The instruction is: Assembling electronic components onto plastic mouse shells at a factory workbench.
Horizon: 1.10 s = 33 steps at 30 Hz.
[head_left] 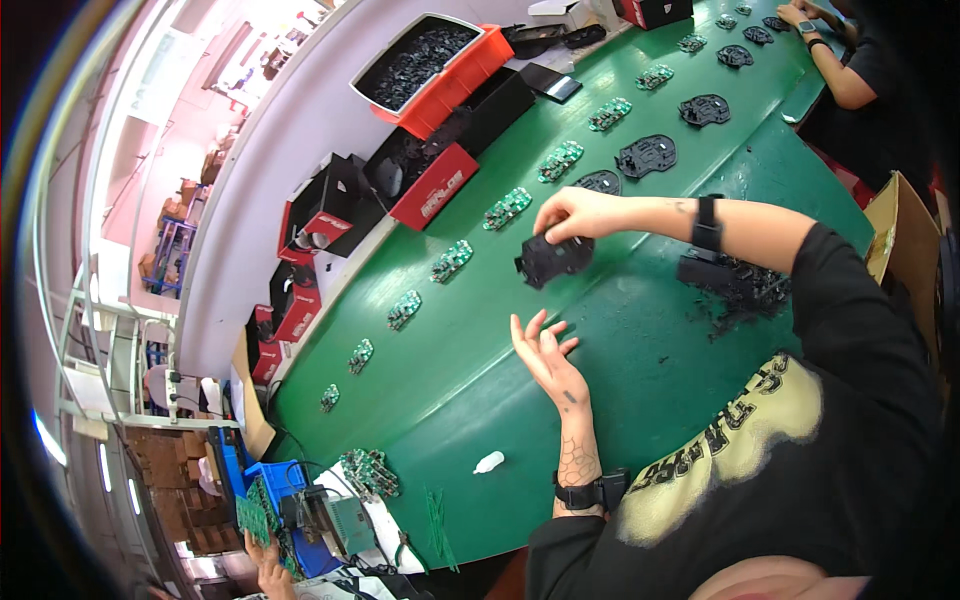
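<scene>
My right hand pinches a black plastic mouse base shell by its upper edge, holding it over the green table. Below it, my left hand is open, fingers spread, with nothing in it. Beyond the shell, a row of green circuit boards runs along the table. More black shells form a second row toward the upper right, one partly hidden behind my right hand.
Small dark plastic parts lie heaped near my right arm. An orange-red bin and red boxes line the far edge. A white bottle and stacked boards sit at lower left. Other people's hands work at both ends.
</scene>
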Available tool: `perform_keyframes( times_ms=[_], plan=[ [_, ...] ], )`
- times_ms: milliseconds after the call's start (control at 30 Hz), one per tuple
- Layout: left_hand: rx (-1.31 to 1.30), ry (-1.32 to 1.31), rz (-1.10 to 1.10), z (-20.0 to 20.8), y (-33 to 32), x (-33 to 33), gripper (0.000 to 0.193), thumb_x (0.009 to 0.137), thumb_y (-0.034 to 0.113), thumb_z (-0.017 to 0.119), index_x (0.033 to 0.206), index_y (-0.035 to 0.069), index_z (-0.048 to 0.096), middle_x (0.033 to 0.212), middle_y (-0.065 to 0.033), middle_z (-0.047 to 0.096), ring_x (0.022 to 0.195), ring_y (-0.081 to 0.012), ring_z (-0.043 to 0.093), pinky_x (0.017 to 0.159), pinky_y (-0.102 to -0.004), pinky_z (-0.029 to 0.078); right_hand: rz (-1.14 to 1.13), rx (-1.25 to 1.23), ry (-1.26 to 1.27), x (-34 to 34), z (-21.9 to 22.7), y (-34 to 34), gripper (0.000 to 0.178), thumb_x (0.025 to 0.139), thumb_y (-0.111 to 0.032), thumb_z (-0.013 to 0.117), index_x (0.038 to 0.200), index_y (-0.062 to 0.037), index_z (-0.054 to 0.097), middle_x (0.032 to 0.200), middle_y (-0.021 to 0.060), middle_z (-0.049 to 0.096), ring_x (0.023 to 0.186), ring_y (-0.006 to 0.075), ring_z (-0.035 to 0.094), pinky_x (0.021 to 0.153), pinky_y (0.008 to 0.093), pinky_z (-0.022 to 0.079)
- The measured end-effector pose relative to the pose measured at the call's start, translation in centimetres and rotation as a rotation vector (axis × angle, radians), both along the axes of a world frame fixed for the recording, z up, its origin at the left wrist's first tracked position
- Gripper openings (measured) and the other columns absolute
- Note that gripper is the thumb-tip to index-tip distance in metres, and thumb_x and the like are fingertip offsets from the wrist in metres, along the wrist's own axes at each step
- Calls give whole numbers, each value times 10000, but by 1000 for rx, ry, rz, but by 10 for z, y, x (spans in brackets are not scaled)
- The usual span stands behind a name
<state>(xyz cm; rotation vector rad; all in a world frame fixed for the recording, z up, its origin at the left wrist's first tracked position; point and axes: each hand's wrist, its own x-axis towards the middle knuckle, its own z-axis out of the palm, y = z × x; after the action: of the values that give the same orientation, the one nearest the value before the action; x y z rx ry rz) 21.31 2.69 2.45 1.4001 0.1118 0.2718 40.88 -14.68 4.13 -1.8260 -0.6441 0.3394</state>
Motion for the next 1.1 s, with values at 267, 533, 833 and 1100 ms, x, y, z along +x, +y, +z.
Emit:
perform_keyframes(
  times_ms=[267, 533, 833, 1100],
  plan=[
    [108, 6, 33, -6, 4, 2, 578, 997, 122, 521, 1505, 16, 268, 1281, -147, 536, 967, -162, 601, 759, -265, 536, -157, -323, -432, 59, -39, 48, 266, 828, -206, 684, 1053, -75, 737, 992, 152, 727, 939, 337, 671, 867, 434, 520],
    [200, 23, -48, -7, 5, 2, 485, 973, 92, 545, 1430, 11, 401, 1173, -113, 604, 902, -144, 612, 744, -255, 516, -292, -492, -737, 42, -41, 56, 180, 767, -291, 746, 899, -171, 760, 972, 124, 620, 1052, 334, 559, 900, 469, 474],
    [820, -138, -212, -7, -1, -4, 434, 936, 114, 599, 1353, 14, 534, 1204, -123, 633, 1032, -210, 612, 882, -330, 498, -1, -328, -613, -8, 75, -26, 309, 797, -275, 689, 975, -26, 726, 902, 147, 738, 830, 330, 703, 757, 426, 548],
    [1524, -219, -628, -12, -84, -44, 903, 973, 564, 452, 1538, -70, 145, 1610, -257, 163, 1519, -360, 98, 1188, -594, 35, -392, -901, -175, -120, 45, -286, 876, 947, -591, 519, 1488, 63, 303, 1562, 267, 268, 1450, 404, 261, 1184, 438, 260]
  ],
)
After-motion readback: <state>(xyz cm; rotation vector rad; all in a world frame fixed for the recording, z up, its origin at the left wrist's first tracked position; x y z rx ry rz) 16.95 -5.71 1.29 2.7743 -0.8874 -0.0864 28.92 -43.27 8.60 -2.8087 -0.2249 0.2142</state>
